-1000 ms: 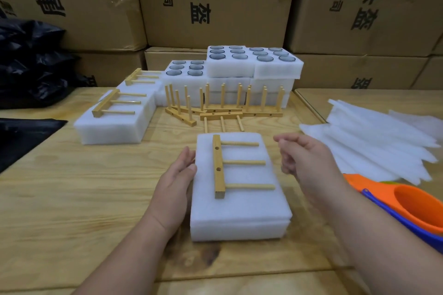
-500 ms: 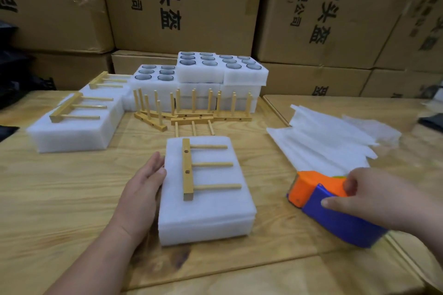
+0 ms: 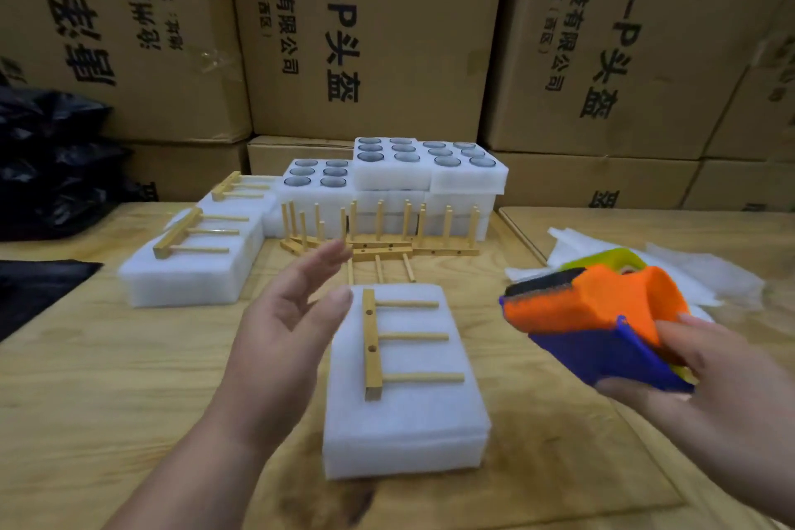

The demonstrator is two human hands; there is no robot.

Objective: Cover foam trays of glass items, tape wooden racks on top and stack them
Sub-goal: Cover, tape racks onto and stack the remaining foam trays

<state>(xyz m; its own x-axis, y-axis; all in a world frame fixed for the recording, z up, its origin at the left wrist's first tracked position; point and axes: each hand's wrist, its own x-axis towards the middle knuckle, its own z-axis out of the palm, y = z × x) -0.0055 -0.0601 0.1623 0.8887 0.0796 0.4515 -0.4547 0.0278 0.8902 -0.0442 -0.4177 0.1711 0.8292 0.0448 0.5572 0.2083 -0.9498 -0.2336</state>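
Landmark: covered foam tray (image 3: 404,409) at table (image 3: 86,379) centre-front; one wooden rack (image 3: 373,343) lies flat on top of it; left hand (image 3: 284,331) raised just left of the tray; right hand (image 3: 705,383) right of it, gripping tape dispenser (image 3: 602,323); loose racks (image 3: 387,228) standing just behind the tray; open trays of glass items (image 3: 413,168) stacked behind those; two more covered trays with racks (image 3: 193,258) behind-left; foam sheets (image 3: 705,271) behind-right; cardboard boxes (image 3: 365,34) at the very back.

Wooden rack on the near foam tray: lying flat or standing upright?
Lying flat: the wooden rack rests on the covered foam tray, pegs pointing sideways to the right.
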